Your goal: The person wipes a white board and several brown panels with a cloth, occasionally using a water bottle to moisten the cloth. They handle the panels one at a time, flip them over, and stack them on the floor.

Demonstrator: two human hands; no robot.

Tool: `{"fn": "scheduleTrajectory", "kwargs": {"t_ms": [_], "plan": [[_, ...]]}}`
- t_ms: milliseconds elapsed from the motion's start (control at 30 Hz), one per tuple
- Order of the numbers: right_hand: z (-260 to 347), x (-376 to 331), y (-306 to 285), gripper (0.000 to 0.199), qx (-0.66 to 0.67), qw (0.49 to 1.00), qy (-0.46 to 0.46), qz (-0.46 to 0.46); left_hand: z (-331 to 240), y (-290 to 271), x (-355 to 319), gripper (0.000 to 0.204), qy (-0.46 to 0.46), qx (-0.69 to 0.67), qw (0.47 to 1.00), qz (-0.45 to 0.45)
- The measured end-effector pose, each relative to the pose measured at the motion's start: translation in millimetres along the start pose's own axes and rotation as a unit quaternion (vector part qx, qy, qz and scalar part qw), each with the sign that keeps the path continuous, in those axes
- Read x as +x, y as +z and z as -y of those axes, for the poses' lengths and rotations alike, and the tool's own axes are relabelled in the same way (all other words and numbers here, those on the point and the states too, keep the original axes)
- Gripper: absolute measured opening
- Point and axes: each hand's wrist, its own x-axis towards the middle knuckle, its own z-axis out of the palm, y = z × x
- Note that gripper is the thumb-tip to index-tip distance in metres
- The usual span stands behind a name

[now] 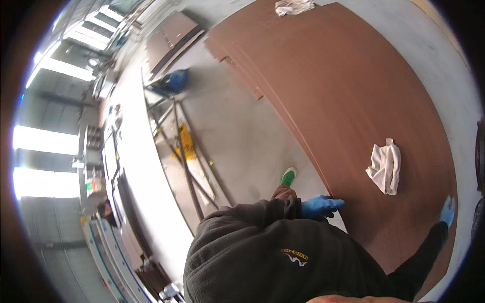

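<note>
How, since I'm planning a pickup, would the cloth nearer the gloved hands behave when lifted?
The cloth probably flops, judging by its soft creases. It seems light, looking thin. Pushed, it would likely bunch, lying loose on the brown panel.

At one o'clock, a cloth [294, 6] is cut off by the top edge; between four and five, the board [353, 91] is partly hidden by a jacket [262, 242]; at eight, a person [107, 210] is seen too small for detail.
</note>
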Motion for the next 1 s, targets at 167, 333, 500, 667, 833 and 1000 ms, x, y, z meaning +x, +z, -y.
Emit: {"fn": "scheduleTrajectory", "kwargs": {"t_ms": [167,333,500,667,833,1000], "plan": [[-129,70,18,0.071,-0.209,0.976,0.044,-0.05,6,79,-1,0.085,-0.028,-0.162,0.982,-0.094],[-171,118,35,0.07,-0.062,0.996,-0.06,-0.03,-9,117,-13,0.073,-0.057,-0.135,0.975,-0.167],[-212,150,49,0.077,-0.132,0.988,-0.057,-0.063,-8,144,-1,0.067,0.001,-0.167,0.949,-0.268],[-226,167,53,0.074,-0.054,0.998,-0.035,-0.015,-3,153,1,0.058,0.003,-0.303,0.92,-0.249],[-232,187,59,0.07,-0.037,0.997,-0.034,0.053,-1,165,7,0.041,-0.008,-0.167,0.933,-0.317],[-244,205,67,0.077,-0.025,0.998,-0.038,0.033,-4,170,11,0.041,-0.002,-0.14,0.919,-0.368]]}}
